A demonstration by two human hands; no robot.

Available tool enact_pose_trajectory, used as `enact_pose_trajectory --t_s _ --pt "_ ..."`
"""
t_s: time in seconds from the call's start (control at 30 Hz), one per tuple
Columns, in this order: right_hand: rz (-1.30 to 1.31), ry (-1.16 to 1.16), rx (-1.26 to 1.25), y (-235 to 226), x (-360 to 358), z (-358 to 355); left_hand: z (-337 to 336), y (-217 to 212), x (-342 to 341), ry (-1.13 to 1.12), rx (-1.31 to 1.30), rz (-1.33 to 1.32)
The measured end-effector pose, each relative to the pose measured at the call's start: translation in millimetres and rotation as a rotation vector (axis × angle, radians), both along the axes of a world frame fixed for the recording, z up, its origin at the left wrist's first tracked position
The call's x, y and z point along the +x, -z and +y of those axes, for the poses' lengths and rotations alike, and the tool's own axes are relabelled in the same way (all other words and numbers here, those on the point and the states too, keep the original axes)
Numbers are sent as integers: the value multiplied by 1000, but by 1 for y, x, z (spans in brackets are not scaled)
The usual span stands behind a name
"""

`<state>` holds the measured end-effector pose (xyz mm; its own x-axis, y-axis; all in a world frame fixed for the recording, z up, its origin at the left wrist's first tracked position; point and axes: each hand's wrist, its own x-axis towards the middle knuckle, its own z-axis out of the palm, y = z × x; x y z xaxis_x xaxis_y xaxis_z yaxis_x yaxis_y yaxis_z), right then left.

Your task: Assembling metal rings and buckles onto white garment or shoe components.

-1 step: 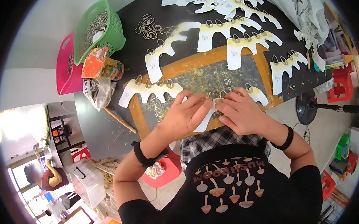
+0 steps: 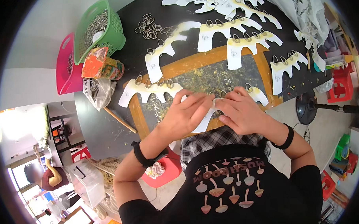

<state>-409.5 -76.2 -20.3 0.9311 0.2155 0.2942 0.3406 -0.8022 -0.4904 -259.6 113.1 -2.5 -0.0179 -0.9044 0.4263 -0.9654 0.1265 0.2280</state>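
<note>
Both left hand and right hand pinching white scalloped piece; pale handwriting on dark board

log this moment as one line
left hand: touching white scalloped paper-like strip | right hand: touching same strip | on black table: loose silver oval metal rings

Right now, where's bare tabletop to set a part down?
Black table: bare left of the wooden stick, and between the orange container and the ringed white cutouts. Crowded: far edge, heaped cutouts; around left hand and right hand.
</note>
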Motion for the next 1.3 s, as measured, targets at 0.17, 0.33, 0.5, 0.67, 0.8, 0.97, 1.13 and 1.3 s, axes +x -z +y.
enact_pose_trajectory --t_s 0.17,0.33,0.5,0.67,0.8,0.97,1.13,1.3 --pt "-19 55 102 1 4 1 4 -3 -13 -247 99 362" --pt "31 117 152 -14 8 3 16 9 -51 -461 83 645" --pt "-17 135 56 -9 2 10 21 1 -68 -619 62 662" --pt "-45 169 97 -7 -2 11 2 -2 -37 -340 -98 210" --pt "-58 211 87 -2 -3 15 -9 7 -23 -159 61 372" --pt "-89 269 93 3 -2 20 -12 8 -1 -76 102 469" --pt "-125 311 42 13 -2 22 -15 10 15 8 58 433" --pt "-156 328 -22 16 -3 24 -15 16 20 55 55 316"
